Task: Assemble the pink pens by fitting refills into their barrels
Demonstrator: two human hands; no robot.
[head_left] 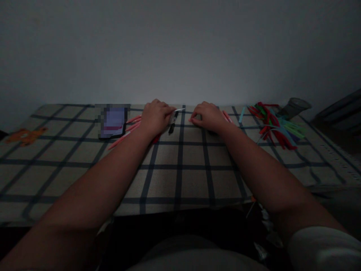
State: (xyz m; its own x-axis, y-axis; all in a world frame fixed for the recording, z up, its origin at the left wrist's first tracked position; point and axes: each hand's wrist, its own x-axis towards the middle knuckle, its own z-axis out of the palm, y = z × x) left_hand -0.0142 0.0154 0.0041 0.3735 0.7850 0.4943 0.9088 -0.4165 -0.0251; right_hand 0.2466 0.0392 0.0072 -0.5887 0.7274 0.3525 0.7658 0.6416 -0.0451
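Device (114,121) sits at nine o'clock, coloured strips (282,138) at three. Left hand (156,116) pinches white strip (179,109); right hand (209,116) curls, grip unclear.

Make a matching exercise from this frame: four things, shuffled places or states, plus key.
Things
1. Left hand
2. Orange cutout-like item
3. Cup
4. Tablecloth

Places or states
A. Beside the coloured strips
B. Dark lines crossing a pale ground
C. Holding a thin white strip
D. Far left of the table

Pairs: 1-C; 2-D; 3-A; 4-B
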